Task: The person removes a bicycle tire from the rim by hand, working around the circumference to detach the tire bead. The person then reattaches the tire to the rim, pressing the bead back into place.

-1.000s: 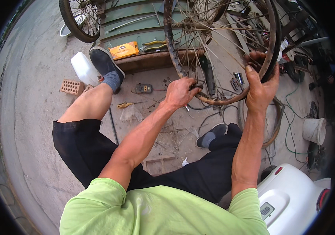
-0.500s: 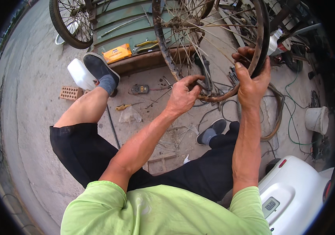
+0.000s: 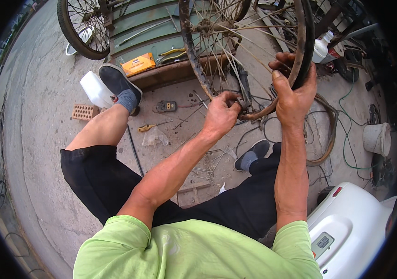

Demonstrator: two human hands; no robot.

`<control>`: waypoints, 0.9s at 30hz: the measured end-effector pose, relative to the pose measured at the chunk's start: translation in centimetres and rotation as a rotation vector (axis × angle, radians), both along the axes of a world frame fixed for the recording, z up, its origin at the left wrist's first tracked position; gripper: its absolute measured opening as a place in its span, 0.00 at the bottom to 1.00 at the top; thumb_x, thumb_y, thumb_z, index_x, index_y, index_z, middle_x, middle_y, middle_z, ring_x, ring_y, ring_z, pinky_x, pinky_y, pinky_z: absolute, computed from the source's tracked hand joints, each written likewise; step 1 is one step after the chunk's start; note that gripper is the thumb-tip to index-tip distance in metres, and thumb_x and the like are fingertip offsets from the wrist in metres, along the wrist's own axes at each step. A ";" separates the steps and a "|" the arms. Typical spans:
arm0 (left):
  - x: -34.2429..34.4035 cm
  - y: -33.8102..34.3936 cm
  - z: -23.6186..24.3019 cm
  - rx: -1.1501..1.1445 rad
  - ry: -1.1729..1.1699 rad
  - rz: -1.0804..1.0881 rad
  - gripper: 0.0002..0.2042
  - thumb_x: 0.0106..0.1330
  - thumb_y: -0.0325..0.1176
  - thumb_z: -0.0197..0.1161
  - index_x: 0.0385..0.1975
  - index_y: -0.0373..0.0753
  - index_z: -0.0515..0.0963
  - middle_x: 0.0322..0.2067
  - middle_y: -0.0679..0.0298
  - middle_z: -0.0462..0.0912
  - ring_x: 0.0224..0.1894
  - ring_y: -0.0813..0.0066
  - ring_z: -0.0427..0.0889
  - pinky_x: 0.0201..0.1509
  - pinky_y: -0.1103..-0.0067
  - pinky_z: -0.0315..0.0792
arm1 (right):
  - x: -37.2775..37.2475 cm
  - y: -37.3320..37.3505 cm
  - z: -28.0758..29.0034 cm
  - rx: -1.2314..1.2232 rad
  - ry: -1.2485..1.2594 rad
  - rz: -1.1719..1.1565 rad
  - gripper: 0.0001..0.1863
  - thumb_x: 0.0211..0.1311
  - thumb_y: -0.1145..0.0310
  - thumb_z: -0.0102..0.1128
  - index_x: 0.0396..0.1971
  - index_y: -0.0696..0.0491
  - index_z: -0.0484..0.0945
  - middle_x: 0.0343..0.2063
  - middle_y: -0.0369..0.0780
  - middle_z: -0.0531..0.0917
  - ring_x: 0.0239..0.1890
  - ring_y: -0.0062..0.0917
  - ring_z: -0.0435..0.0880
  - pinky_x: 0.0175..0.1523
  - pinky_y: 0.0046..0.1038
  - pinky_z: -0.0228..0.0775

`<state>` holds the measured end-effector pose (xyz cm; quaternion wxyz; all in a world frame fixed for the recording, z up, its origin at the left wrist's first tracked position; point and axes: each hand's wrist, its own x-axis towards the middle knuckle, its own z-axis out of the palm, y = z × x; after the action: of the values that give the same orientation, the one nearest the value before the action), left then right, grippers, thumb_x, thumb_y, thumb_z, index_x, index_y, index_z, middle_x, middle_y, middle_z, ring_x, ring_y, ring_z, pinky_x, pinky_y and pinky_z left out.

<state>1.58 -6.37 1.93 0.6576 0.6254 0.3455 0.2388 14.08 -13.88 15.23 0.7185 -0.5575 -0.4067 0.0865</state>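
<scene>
A rusty spoked wheel (image 3: 213,27) stands upright in front of me, its rim scuffed and worn. At the rim's lower left, my left hand (image 3: 221,112) is closed in a pinch. A small metal piece sits at its fingertips, mostly hidden by the fingers. My right hand (image 3: 295,93) wraps round the rim and black tyre (image 3: 306,42) on the right side, thumb toward me and fingers behind. Thin spokes run from the hub to the rim between my hands.
A green slatted cart bed (image 3: 138,28) holds yellow-handled pliers (image 3: 173,53) and an orange box (image 3: 138,64). On the ground lie a multimeter (image 3: 166,106), a screwdriver (image 3: 146,127), a perforated brick (image 3: 85,111) and loose cables. A bucket (image 3: 377,139) and a white scooter body (image 3: 354,223) stand right.
The right side of the rim and my right hand have shifted slightly left. My left hand has moved a little right and down along the rim, and the metal piece shows less.
</scene>
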 end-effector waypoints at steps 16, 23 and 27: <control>-1.6 4.3 3.7 -0.098 0.142 -0.390 0.24 0.68 0.44 0.72 0.53 0.29 0.82 0.27 0.58 0.86 0.28 0.73 0.82 0.31 0.73 0.73 | -0.2 0.2 0.2 0.017 0.000 -0.028 0.23 0.58 0.83 0.62 0.55 0.61 0.70 0.49 0.45 0.83 0.46 0.25 0.86 0.54 0.29 0.78; 0.1 2.7 4.0 0.261 0.280 -0.227 0.26 0.64 0.47 0.74 0.49 0.28 0.81 0.32 0.50 0.88 0.34 0.59 0.87 0.42 0.65 0.79 | -1.1 0.3 0.1 0.011 -0.001 -0.002 0.24 0.58 0.82 0.64 0.55 0.60 0.71 0.50 0.44 0.83 0.47 0.25 0.86 0.55 0.30 0.79; -0.1 3.0 3.5 -0.243 -0.017 -0.398 0.26 0.67 0.37 0.74 0.59 0.30 0.74 0.28 0.62 0.84 0.23 0.79 0.78 0.26 0.78 0.70 | -0.7 0.1 -0.2 -0.003 -0.027 0.018 0.26 0.60 0.81 0.63 0.59 0.59 0.70 0.52 0.45 0.82 0.49 0.28 0.86 0.59 0.34 0.79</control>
<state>1.50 -3.38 5.42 0.7649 0.5955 0.2362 0.0662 13.38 -13.75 15.03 0.7112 -0.5561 -0.4213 0.0862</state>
